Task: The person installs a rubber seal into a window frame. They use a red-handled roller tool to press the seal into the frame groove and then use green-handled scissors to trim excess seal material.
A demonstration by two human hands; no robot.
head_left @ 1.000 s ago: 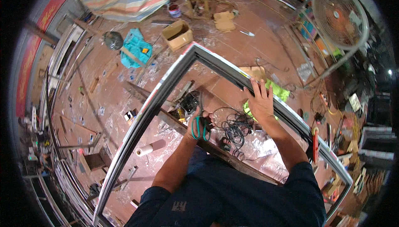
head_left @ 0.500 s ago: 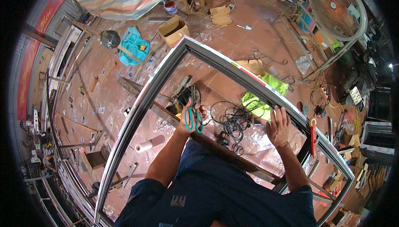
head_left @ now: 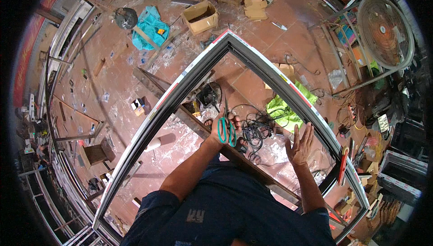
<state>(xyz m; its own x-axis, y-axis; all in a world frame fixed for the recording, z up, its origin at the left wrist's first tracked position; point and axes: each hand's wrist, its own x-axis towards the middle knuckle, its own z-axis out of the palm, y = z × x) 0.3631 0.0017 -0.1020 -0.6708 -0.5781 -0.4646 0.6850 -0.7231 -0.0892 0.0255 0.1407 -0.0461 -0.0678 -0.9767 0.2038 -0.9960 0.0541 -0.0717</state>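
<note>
A pair of scissors (head_left: 220, 131) with teal handle loops is held in my left hand (head_left: 215, 138), its dark blades pointing away from me. A large dark frame (head_left: 276, 78), with white and red protective film along its outer side, lies around both my arms. My right hand (head_left: 299, 146) is open, fingers stretched, its fingertips at the inner edge of the frame's right side; whether they touch it I cannot tell. On the frame's right side, near the corner, rests a red-handled tool (head_left: 343, 166).
A long dark bar (head_left: 252, 170) crosses below the frame, close to my body. Tangled black cables (head_left: 256, 134) and a lime-green cloth (head_left: 288, 115) are on the floor beyond it. Farther off are a cardboard box (head_left: 201, 20), a teal bag (head_left: 148, 29) and a large fan (head_left: 383, 30).
The view has shifted, so the frame's far corner appears farther right. My right hand has drawn back from the top of the frame's side to its inner edge. The scissors stay in my left hand.
</note>
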